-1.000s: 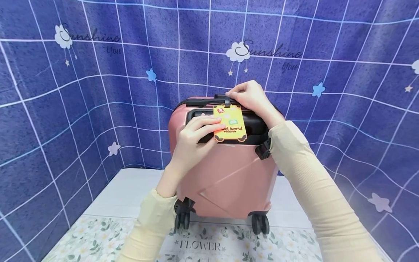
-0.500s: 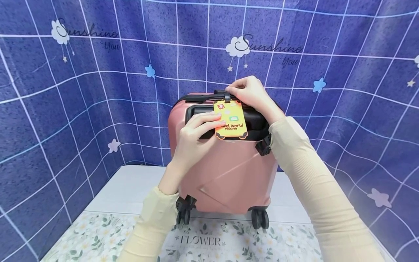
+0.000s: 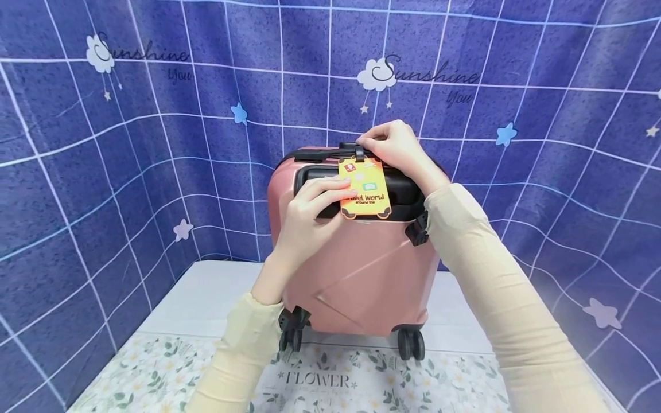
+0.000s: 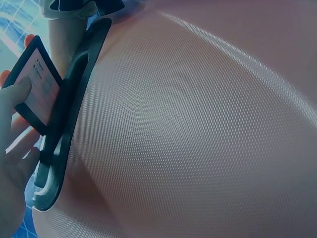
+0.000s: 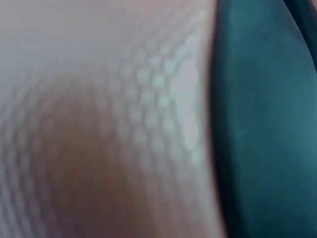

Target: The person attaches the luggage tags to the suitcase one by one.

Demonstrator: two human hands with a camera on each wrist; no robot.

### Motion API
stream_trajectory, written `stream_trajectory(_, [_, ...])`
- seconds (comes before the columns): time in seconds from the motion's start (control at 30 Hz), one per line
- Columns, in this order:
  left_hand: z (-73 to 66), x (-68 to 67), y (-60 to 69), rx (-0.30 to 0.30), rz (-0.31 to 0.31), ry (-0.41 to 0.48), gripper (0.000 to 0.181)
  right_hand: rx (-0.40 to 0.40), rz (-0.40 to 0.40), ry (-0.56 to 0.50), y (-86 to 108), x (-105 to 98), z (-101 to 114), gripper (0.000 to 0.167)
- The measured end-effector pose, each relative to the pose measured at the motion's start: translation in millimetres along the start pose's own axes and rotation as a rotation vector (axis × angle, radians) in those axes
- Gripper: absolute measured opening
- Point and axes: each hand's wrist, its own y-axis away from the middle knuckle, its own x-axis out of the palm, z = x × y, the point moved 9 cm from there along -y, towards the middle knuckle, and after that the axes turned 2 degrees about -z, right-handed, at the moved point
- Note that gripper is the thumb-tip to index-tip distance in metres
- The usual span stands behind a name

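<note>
A pink hard-shell suitcase (image 3: 356, 281) stands upright, with a black carry handle (image 3: 317, 155) along its top. From that handle a yellow luggage tag (image 3: 368, 188) hangs by a short black strap (image 3: 360, 154). My left hand (image 3: 312, 212) pinches the tag's left edge, fingers on the printed front. In the left wrist view the thumb presses the tag's white label side (image 4: 42, 87). My right hand (image 3: 395, 146) has its fingers bent at the top of the strap, pinching its end, which the fingers mostly hide. The right wrist view shows only blurred pink shell (image 5: 99, 124) and a dark edge.
The suitcase's black wheels (image 3: 411, 343) rest on a white surface (image 3: 217, 298) with a floral mat (image 3: 155, 373) in front. Blue grid-patterned curtain (image 3: 330, 57) encloses the back and both sides. Black wrist cameras (image 3: 417, 229) sit close to the shell.
The view has tilted slightly, so the suitcase sits a little higher in the frame. Both hands keep their places on the tag and strap.
</note>
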Motion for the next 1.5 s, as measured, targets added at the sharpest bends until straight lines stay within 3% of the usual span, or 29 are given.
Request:
stream_trajectory(0.37, [4.5,4.9,-3.5,-0.016,0.001,0.01,0.025,-0.076,-0.155,0.081,2.5,-17.1,4.7,0.023])
stream_trajectory(0.63, [9.1,4.9,0.6,-0.054,0.043,0.024,0.027,-0.155,-0.272,0.071,22.8,-35.8,5.7,0.021])
stream_trajectory(0.8, [11.7,-9.6,4.4,-0.102,-0.003,0.013,0.023,-0.215,-0.326,0.065,40.8,-51.3,9.9,0.02])
stream_trajectory(0.97, [14.8,-38.6,8.5,-0.197,-0.106,-0.031,0.021,-0.288,-0.391,0.084,67.6,-66.0,16.5,0.022])
stream_trajectory(1.03, [16.2,-49.7,11.0,-0.238,-0.116,-0.07,0.021,-0.303,-0.415,0.087,80.0,-70.6,15.0,0.022])
stream_trajectory(1.27, [23.0,-70.7,29.5,-0.377,-0.035,-0.167,0.027,-0.347,-0.507,0.073,121.1,-76.6,-10.3,0.018])
stream_trajectory(1.5, [32.0,-73.3,57.3,-0.427,0.059,-0.226,0.032,-0.329,-0.571,0.041,164.2,-80.0,-56.1,0.011])
